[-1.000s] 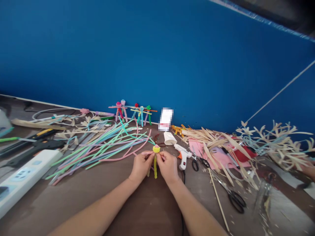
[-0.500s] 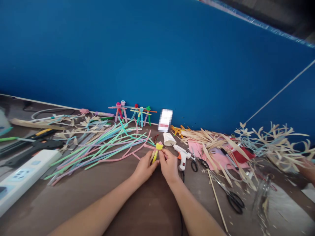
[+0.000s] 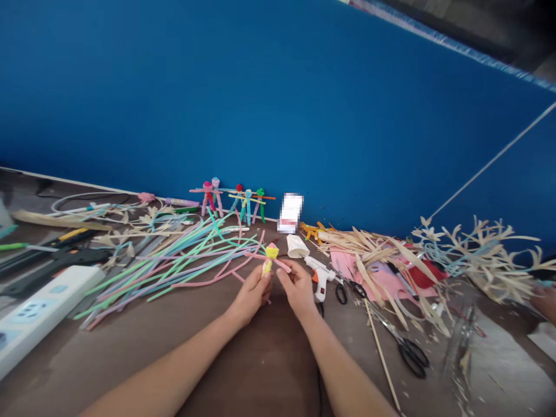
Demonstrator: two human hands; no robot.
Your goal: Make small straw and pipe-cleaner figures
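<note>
My left hand (image 3: 251, 292) and my right hand (image 3: 299, 286) meet over the brown table (image 3: 182, 341), both pinching a small pipe-cleaner figure (image 3: 270, 258). The figure has a yellow head with a pink top, a yellow body and thin pink arms sticking out sideways. It leans away from me between my fingertips. A heap of loose pastel pipe cleaners (image 3: 186, 255) lies just to the left of my hands.
Several finished pipe-cleaner figures (image 3: 232, 200) stand against the blue wall. A white glue gun (image 3: 319, 275), two pairs of scissors (image 3: 408, 350), a paper cup (image 3: 297, 246) and straw strips (image 3: 391, 255) lie right. A white power strip (image 3: 30, 318) sits left. Another person's hand (image 3: 545, 301) shows at far right.
The figure went from hanging upright between my hands to tilted away from me, raised a little. My hands shifted slightly forward and stayed pinched on it.
</note>
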